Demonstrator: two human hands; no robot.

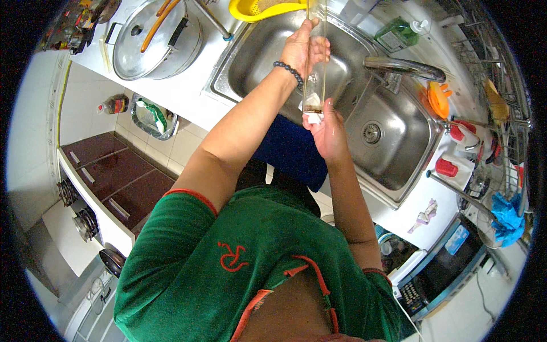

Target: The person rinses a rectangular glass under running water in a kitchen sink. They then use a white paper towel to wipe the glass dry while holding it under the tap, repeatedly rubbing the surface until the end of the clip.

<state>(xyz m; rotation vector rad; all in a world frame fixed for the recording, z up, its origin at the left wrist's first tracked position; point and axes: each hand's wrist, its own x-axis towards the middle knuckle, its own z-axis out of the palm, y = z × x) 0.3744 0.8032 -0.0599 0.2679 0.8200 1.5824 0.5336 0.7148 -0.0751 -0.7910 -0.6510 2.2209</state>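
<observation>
A long, narrow, see-through piece with yellowish edges stands over the sink, its far end cut off by the top of the picture. I cannot make out whether it is a container or a pane. My left hand, with a dark bead bracelet at the wrist, is wrapped round its upper part; some fingers show through it. Its near end has a dark brown band and rests against my right hand, thumb up along the side. White crumpled material, like tissue or cloth, is pressed there between the right fingers and the end.
Below lies a double steel sink with a curved tap. A lidded pot stands left, a yellow colander beyond. Along the right are a green bottle, an orange item, red sponges and a blue cloth.
</observation>
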